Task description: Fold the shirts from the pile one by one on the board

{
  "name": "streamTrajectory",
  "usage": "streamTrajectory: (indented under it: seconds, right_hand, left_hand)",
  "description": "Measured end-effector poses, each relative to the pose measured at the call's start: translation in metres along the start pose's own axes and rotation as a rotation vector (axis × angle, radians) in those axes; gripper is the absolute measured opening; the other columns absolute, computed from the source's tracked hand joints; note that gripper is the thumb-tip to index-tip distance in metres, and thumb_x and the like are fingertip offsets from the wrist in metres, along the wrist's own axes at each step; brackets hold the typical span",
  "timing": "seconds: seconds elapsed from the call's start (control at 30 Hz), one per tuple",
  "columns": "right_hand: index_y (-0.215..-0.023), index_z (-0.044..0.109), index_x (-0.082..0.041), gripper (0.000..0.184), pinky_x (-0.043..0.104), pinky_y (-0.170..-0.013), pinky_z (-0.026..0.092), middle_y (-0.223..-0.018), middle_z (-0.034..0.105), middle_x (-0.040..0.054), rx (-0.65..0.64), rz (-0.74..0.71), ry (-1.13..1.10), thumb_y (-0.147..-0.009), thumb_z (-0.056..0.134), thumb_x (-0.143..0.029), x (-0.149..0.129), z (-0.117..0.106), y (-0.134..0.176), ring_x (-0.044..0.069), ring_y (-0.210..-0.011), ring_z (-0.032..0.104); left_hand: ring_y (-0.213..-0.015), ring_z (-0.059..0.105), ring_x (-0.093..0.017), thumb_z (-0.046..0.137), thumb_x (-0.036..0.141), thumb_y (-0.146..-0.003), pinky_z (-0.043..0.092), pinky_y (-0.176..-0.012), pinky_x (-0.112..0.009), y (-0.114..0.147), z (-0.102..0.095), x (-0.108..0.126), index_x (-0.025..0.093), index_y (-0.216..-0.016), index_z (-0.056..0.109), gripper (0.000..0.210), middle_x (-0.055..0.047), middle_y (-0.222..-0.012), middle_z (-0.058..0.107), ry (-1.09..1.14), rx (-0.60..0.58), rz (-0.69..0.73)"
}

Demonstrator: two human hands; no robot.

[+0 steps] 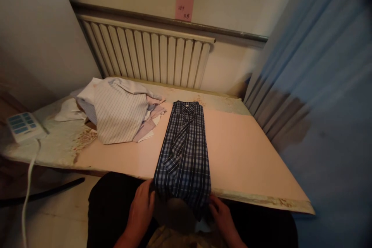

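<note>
A dark blue plaid shirt (188,143) lies folded into a long narrow strip, its collar end with a button toward the wall. The bottom end hangs over the table's front edge. My left hand (142,203) is at the lower left edge of the shirt, its fingers closed on the cloth. At the lower right edge, my right hand (222,215) pinches the fabric between thumb and fingers. Some fingertips of both hands are hidden under the cloth. The shirt rests on a pink sheet (238,147) that covers part of the table.
A heap of striped and pale garments (119,112) lies left of the shirt. A white power strip (23,126) with a cord sits at the table's left end. Behind stands a radiator (151,52); a blue curtain (314,104) hangs along the right side.
</note>
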State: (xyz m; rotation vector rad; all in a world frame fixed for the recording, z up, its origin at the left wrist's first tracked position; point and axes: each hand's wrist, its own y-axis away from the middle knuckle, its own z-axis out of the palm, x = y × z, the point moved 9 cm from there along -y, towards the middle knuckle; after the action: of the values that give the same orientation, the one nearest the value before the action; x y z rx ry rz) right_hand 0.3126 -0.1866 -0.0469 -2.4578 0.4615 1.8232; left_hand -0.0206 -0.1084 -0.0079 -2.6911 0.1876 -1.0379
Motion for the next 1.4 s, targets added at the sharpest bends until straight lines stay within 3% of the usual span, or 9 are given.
streamTrajectory:
  seconds: [0.1, 0.2, 0.33, 0.53, 0.73, 0.97, 1.13, 1.23, 1.4]
  right_hand:
    - [-0.089, 0.072, -0.022, 0.029, 0.037, -0.086, 0.048, -0.092, 0.072, 0.0091, 0.059, -0.104, 0.145, -0.079, 0.055, -0.043, -0.014, -0.012, 0.005, 0.027, -0.088, 0.065]
    - [-0.089, 0.072, -0.023, 0.027, 0.036, -0.084, 0.048, -0.092, 0.072, 0.0080, 0.054, -0.121, 0.155, -0.080, 0.055, -0.042, -0.014, -0.018, 0.003, 0.026, -0.087, 0.065]
    - [-0.086, 0.074, -0.021, 0.032, 0.045, -0.092, 0.047, -0.095, 0.074, 0.0098, 0.034, 0.044, -0.023, -0.065, 0.068, -0.045, 0.010, -0.017, -0.012, 0.032, -0.093, 0.066]
    - [-0.092, 0.074, -0.018, 0.046, 0.049, -0.100, 0.042, -0.099, 0.074, 0.0110, -0.107, 0.163, -0.350, -0.055, 0.079, -0.044, 0.023, 0.014, -0.020, 0.033, -0.106, 0.064]
    - [-0.095, 0.073, -0.015, 0.051, 0.044, -0.089, 0.047, -0.091, 0.073, 0.0103, -0.199, 0.207, -0.562, -0.059, 0.080, -0.051, 0.014, 0.044, -0.003, 0.029, -0.091, 0.067]
    - [-0.103, 0.071, -0.020, 0.056, 0.029, -0.064, 0.047, -0.087, 0.073, 0.0072, -0.139, 0.203, -0.584, -0.058, 0.081, -0.052, 0.006, 0.029, 0.002, 0.021, -0.070, 0.064]
    - [-0.094, 0.072, -0.019, 0.053, 0.030, -0.057, 0.047, -0.077, 0.071, 0.0059, -0.092, 0.160, -0.367, -0.062, 0.073, -0.061, 0.006, 0.021, -0.006, 0.022, -0.065, 0.063]
    - [-0.090, 0.072, -0.020, 0.046, 0.034, -0.060, 0.050, -0.069, 0.069, 0.0042, -0.041, 0.134, -0.263, -0.068, 0.068, -0.060, 0.003, 0.019, -0.008, 0.024, -0.064, 0.064]
    - [-0.098, 0.072, -0.021, 0.035, 0.041, -0.087, 0.052, -0.095, 0.074, 0.0088, 0.057, -0.065, -0.099, -0.075, 0.064, -0.046, -0.012, 0.008, -0.006, 0.030, -0.093, 0.067]
  left_hand:
    - [-0.126, 0.049, -0.027, 0.041, 0.023, -0.090, 0.041, -0.108, -0.046, -0.015, -0.014, 0.014, 0.016, -0.132, 0.048, 0.043, -0.015, -0.132, 0.055, -0.177, 0.024, 0.203]
    - [-0.136, 0.039, -0.027, 0.040, 0.016, -0.089, 0.038, -0.110, -0.046, -0.027, -0.014, 0.017, 0.015, -0.143, 0.037, 0.054, -0.016, -0.145, 0.044, -0.321, -0.004, 0.333]
    - [-0.145, 0.023, -0.027, 0.033, 0.002, -0.085, 0.033, -0.112, -0.046, -0.032, -0.001, 0.016, 0.020, -0.149, 0.029, 0.067, -0.012, -0.155, 0.031, -0.525, -0.074, 0.428]
    - [-0.147, 0.014, -0.027, 0.032, -0.003, -0.083, 0.026, -0.114, -0.051, -0.045, 0.010, 0.023, 0.024, -0.147, 0.036, 0.070, -0.006, -0.158, 0.025, -0.721, -0.149, 0.501]
    - [-0.148, 0.012, -0.026, 0.038, -0.001, -0.076, 0.022, -0.116, -0.050, -0.053, 0.019, 0.022, 0.021, -0.147, 0.034, 0.075, -0.007, -0.159, 0.024, -0.703, -0.205, 0.527]
    - [-0.146, 0.022, -0.023, 0.048, 0.009, -0.076, 0.022, -0.117, -0.045, -0.052, 0.021, 0.029, 0.023, -0.147, 0.032, 0.074, -0.007, -0.158, 0.028, -0.535, -0.284, 0.581]
    - [-0.143, 0.029, -0.020, 0.044, 0.011, -0.085, 0.022, -0.118, -0.043, -0.055, 0.025, 0.027, 0.025, -0.146, 0.035, 0.062, -0.007, -0.155, 0.035, -0.481, -0.288, 0.674]
    - [-0.143, 0.028, -0.019, 0.038, 0.006, -0.086, 0.025, -0.117, -0.043, -0.053, 0.028, 0.026, 0.025, -0.147, 0.034, 0.064, -0.006, -0.154, 0.037, -0.472, -0.309, 0.725]
    - [-0.139, 0.036, -0.021, 0.035, -0.003, -0.083, 0.031, -0.115, -0.044, -0.047, 0.027, 0.027, 0.028, -0.147, 0.033, 0.071, -0.006, -0.152, 0.038, -0.420, -0.339, 0.784]
